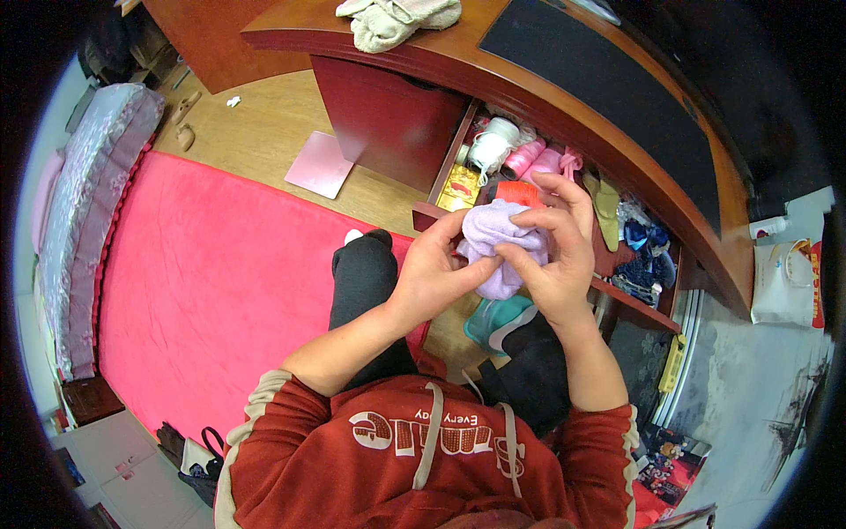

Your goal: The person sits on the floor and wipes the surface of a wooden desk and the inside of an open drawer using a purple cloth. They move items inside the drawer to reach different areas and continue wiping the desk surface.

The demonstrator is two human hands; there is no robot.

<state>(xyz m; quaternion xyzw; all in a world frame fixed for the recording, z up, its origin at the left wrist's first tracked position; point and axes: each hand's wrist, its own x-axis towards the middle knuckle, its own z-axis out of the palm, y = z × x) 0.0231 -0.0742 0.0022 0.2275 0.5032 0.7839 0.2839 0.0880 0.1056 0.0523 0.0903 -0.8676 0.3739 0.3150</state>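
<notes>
A bundled lilac terry cloth (pixel 500 241) is held between my two hands, above an open wooden drawer. My left hand (pixel 439 268) grips its left side, with the thumb on its near face. My right hand (pixel 558 254) has its thumb and a fingertip on the right side, while the other fingers are raised. Below the bundle, the drawer holds a white spool of cord (pixel 494 140), pink spools (pixel 525 159), a yellow box (pixel 459 188) and a red-orange item (pixel 519 192) partly hidden by the cloth.
The desk (pixel 456 43) above the drawer bears cream cloths (pixel 396 20) and a black mat (pixel 601 99). A bed with a pink cover (pixel 225 264) lies left. A pink square panel (pixel 320 164) is on the floor. Dark blue items (pixel 644 261) fill the drawer's right end.
</notes>
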